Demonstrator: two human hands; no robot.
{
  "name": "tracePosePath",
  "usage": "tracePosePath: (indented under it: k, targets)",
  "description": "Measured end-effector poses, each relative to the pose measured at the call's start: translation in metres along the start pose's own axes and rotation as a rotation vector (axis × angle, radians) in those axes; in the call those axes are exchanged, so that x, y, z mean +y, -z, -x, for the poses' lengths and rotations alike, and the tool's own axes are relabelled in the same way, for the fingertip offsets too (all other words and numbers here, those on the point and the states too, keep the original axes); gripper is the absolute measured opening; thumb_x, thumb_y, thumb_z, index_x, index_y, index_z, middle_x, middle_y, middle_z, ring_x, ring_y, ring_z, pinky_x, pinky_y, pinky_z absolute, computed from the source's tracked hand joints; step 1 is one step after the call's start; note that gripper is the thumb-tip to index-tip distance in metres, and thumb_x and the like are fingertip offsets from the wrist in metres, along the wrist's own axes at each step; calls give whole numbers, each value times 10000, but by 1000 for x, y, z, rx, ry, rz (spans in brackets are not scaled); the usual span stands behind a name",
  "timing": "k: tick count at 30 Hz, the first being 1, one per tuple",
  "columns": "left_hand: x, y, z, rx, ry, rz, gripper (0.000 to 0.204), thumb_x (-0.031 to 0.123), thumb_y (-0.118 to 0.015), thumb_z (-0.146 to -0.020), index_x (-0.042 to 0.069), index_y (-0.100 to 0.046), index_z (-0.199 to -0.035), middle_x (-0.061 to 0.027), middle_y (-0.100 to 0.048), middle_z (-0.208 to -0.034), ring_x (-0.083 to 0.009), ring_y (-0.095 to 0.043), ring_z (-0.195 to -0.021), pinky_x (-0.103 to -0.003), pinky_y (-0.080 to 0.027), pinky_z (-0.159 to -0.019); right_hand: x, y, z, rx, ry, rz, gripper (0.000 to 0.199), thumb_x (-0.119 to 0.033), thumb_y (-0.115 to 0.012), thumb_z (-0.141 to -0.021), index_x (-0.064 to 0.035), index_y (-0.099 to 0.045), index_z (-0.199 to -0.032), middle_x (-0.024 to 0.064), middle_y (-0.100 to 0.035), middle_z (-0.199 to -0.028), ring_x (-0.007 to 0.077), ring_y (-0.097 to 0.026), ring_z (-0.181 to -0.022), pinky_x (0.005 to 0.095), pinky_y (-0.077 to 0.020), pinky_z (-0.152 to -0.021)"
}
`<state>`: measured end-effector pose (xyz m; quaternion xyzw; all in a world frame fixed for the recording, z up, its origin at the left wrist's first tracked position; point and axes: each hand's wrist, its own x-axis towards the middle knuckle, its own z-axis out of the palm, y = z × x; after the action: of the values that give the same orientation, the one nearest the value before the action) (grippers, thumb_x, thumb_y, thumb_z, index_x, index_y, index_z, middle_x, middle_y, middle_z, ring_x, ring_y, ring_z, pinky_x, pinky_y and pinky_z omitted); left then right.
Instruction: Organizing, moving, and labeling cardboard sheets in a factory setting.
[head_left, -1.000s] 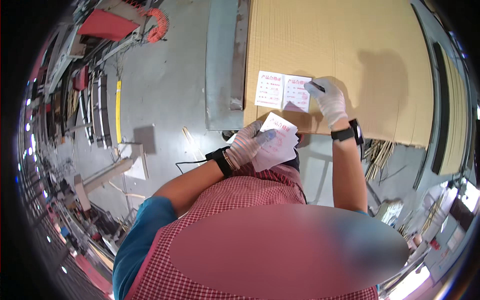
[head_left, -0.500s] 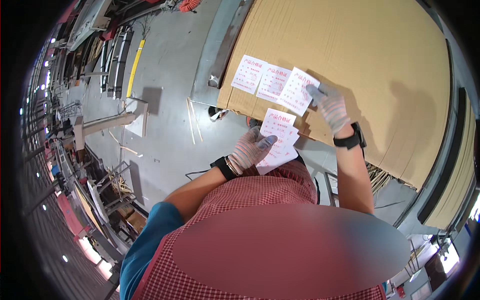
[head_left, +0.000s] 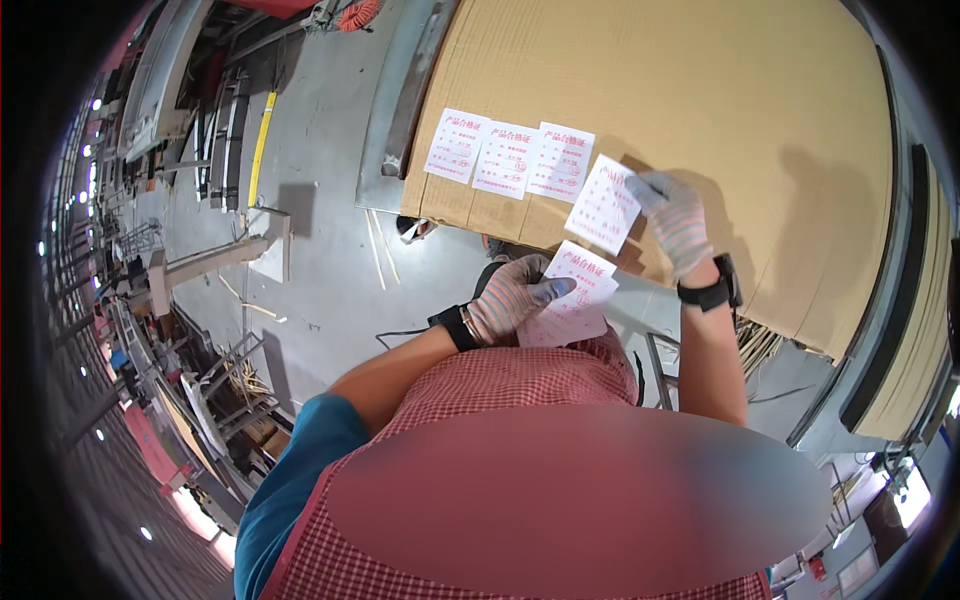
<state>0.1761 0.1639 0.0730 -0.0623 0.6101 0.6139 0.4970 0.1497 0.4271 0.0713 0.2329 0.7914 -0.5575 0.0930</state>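
Left hand (head_left: 508, 300): grip clenched on a stack of labels (head_left: 578, 296).
Right hand (head_left: 672, 217): grip pinches one label (head_left: 603, 204) on the cardboard sheet (head_left: 720, 100).
Left of it: three stuck labels (head_left: 510, 157).

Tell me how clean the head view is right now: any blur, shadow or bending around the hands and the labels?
Head view: fisheye bends the cardboard sheet edges and darkens the rim. The right hand casts a soft shadow on the cardboard. The label it holds looks slightly soft. The left hand and its label stack look sharp. A smooth blurred patch covers the lower centre.
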Motion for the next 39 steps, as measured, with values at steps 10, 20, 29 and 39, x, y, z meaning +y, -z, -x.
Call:
tracePosePath:
  k: [10, 20, 29, 39]
  targets:
    - [27, -45, -13, 10, -63, 213, 381, 232, -694, -883, -14, -596, -1158, -79, -664, -1053, -149, -630, -925, -299, -526, -827, 9, 15, 61, 123, 118, 199, 357, -370, -683, -826, -27, -681, -926, 162, -645, -815, 279, -620, -748, 349, -485, -690]
    - [16, -55, -16, -178, 201, 188, 423, 80, -703, -846, 15, -538, -1230, -79, -629, -1164, -179, -599, -1068, -336, -508, -920, 44, 79, -4, 183, -44, 83, 341, -343, -672, -841, -16, -673, -936, 137, -633, -748, 241, -604, -700, 312, -481, -675]
    - [40, -77, -35, -389, 1, 4, 420, 189, -739, -826, 1, -563, -1158, -55, -641, -1051, -136, -597, -956, -300, -503, -867, 54, 64, 97, 30, -4, -26, 317, -319, -675, -846, -52, -666, -1017, 135, -661, -888, 249, -635, -816, 351, -502, -741]
    - [42, -138, -52, -142, -103, -27, 339, 189, -638, -903, -3, -575, -1175, -67, -650, -1061, -127, -598, -939, -280, -490, -842, 71, 140, 38, 318, -3, 326, 382, -351, -715, -797, -18, -678, -982, 149, -670, -858, 275, -638, -779, 331, -497, -730]
